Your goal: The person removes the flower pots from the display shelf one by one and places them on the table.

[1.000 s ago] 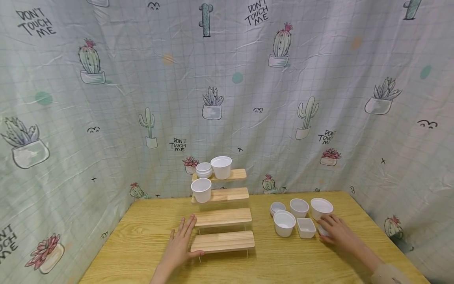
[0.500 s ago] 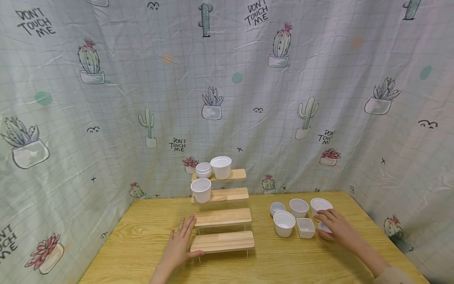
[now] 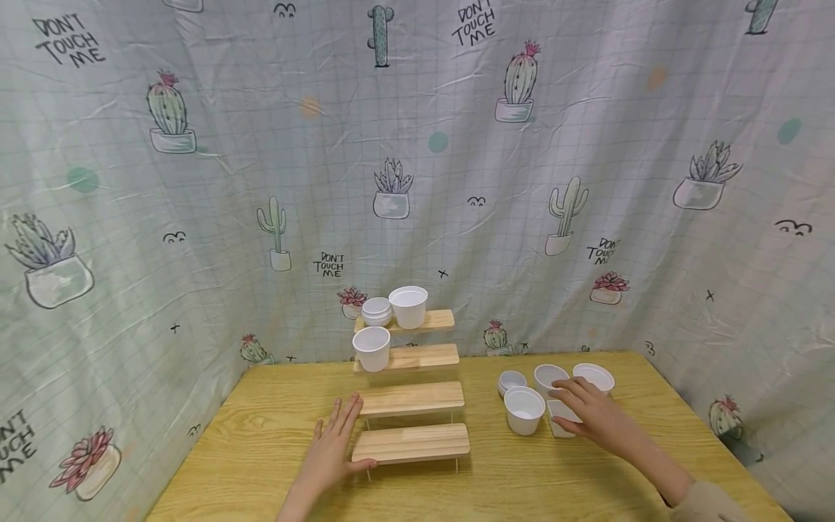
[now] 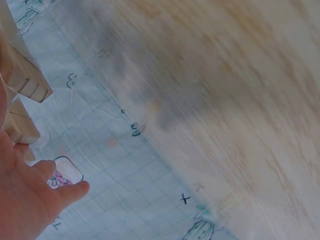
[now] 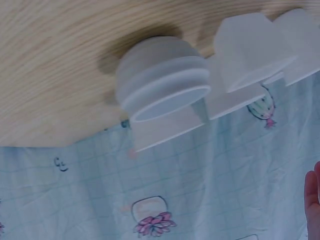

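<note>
A four-tier wooden shelf stand stands mid-table. My left hand lies along its left end, fingers extended upward beside the lower boards and the thumb at the bottom board's corner. White plastic pots stand on the right. My right hand hovers over them, fingers loosely bent and holding nothing, partly covering a square pot. The right wrist view has a ridged round pot, hidden behind the hand in the head view, and the square pot. My right fingers show at that view's right edge, away from the pots.
On the stand's top board are a ridged pot and a tall pot; another pot sits one tier down. Around the right hand stand a round pot, a small pot and a wide pot. A cactus-print curtain surrounds the table.
My right hand has moved left from the ridged pot at the right end of the group to over the square pot. The left hand has stayed at the stand.
</note>
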{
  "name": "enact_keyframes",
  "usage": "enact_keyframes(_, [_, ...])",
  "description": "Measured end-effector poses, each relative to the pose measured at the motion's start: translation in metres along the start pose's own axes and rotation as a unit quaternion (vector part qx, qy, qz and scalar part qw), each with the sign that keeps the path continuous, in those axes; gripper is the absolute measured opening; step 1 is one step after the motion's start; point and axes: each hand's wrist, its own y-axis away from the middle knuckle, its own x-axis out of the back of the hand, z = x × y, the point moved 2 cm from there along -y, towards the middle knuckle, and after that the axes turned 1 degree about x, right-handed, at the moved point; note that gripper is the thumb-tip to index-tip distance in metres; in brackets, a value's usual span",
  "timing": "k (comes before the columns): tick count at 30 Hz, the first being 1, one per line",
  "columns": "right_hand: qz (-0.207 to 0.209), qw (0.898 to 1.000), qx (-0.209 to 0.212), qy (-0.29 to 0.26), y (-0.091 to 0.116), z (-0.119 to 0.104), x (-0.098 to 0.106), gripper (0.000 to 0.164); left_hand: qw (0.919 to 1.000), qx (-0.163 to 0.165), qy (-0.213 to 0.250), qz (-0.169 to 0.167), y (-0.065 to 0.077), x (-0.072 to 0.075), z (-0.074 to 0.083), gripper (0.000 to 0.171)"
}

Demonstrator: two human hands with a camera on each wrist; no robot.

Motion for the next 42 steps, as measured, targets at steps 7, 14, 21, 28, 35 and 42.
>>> enact_keyframes(7, [0.027, 0.999, 0.033, -0.006, -0.018, -0.013, -0.004, 0.041, 1.0, -0.002, 0.002, 0.005, 0.0, 0.0, 0.0, 0.107])
enact_keyframes(14, [0.012, 0.999, 0.041, -0.007, -0.036, -0.028, -0.012, 0.037, 1.0, -0.001, -0.003, 0.003, 0.0, 0.001, 0.002, 0.107])
enact_keyframes(21, [0.009, 0.999, 0.049, -0.012, -0.056, -0.04, -0.017, 0.033, 0.9998, -0.011, -0.001, 0.018, 0.0, 0.003, 0.003, 0.106])
enact_keyframes(28, [0.024, 0.998, 0.057, -0.028, -0.073, -0.05, -0.023, 0.033, 0.9999, -0.001, -0.003, 0.01, 0.0, 0.003, 0.002, 0.107])
enact_keyframes(35, [0.023, 0.997, 0.062, -0.042, -0.089, -0.061, -0.036, 0.039, 1.0, 0.0, -0.002, 0.007, 0.0, 0.002, 0.002, 0.107])
enact_keyframes(42, [0.039, 0.995, 0.076, -0.053, -0.109, -0.074, -0.048, 0.033, 1.0, 0.004, -0.003, 0.001, 0.0, 0.001, 0.002, 0.107])
